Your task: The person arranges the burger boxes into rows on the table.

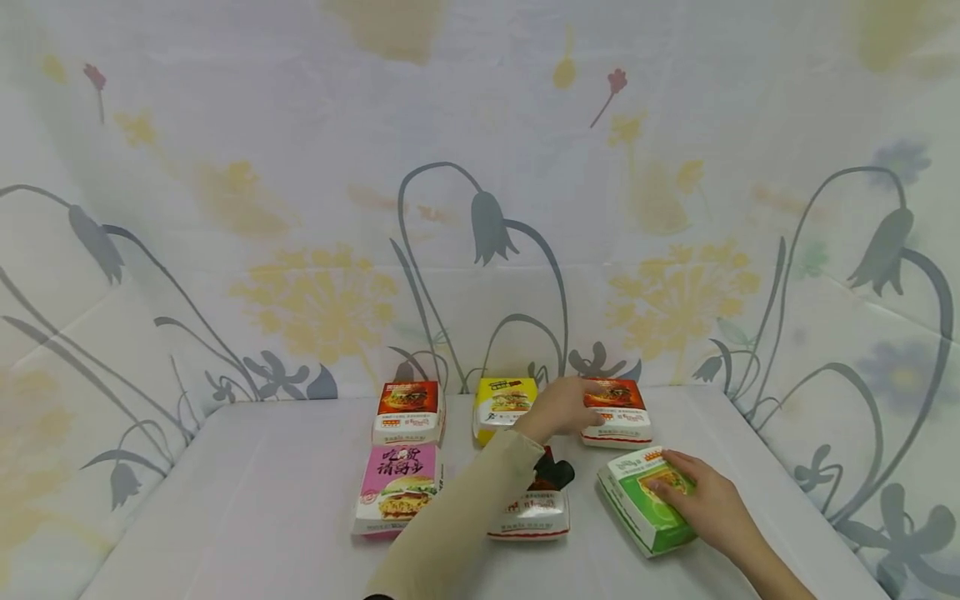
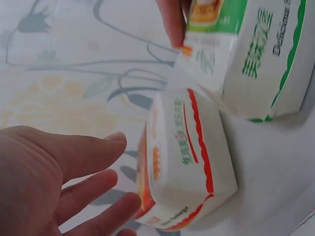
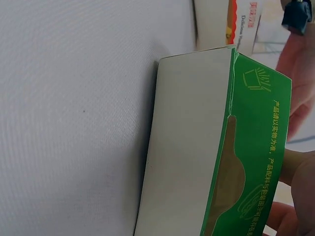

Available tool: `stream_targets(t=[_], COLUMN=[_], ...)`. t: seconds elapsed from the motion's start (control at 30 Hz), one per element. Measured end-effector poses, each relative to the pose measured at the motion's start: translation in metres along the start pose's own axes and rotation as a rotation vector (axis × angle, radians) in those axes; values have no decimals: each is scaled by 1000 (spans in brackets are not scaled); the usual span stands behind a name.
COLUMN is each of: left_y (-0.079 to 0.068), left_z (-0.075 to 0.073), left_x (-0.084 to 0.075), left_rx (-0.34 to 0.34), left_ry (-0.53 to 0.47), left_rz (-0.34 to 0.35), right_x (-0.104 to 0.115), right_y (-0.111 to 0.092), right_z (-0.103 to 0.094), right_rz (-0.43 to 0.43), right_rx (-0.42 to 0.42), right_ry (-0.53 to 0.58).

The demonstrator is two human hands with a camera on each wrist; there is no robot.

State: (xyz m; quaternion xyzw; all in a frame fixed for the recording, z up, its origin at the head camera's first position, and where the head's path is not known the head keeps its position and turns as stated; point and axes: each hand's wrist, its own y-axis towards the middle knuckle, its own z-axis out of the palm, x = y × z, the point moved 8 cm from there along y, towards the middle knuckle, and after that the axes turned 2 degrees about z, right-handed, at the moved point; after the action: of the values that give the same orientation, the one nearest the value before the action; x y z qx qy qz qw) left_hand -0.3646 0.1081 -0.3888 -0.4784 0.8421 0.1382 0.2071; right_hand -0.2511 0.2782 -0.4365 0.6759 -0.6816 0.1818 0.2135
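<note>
In the head view, my left hand (image 1: 561,410) reaches across to a red and white burger box (image 1: 621,427) at the back right. Its fingers are spread beside that box. In the left wrist view, the left hand (image 2: 74,162) has thumb and fingers apart, close to the box's red side; whether they touch is unclear. My right hand (image 1: 708,504) grips a green and white burger box (image 1: 637,508), thumb across its top. This box sits at an angle, in front of the red one. The right wrist view shows its green side (image 3: 263,113), with fingers partly hidden behind.
A yellow burger box (image 1: 495,408) and another red one (image 1: 408,412) stand along the back. A pink box (image 1: 397,492) is at front left. Another white box (image 1: 528,517) is partly covered by the left arm and its black wrist camera (image 1: 553,471). Flowered cloth hangs behind.
</note>
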Motion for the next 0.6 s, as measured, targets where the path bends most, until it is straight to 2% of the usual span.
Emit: stream_targets(t=[0.13, 0.33, 0.6], left_y=[-14, -36, -62], left_z=[-2, 1, 6], left_x=[-9, -9, -22], left_rx=[33, 86, 184], left_ry=[-65, -208, -290], left_rz=[72, 112, 191], right_x=[-2, -5, -2], right_y=[0, 2, 2], right_z=[1, 0, -1], right_rz=[16, 39, 22], right_rx=[4, 14, 10], right_ry=[9, 15, 15])
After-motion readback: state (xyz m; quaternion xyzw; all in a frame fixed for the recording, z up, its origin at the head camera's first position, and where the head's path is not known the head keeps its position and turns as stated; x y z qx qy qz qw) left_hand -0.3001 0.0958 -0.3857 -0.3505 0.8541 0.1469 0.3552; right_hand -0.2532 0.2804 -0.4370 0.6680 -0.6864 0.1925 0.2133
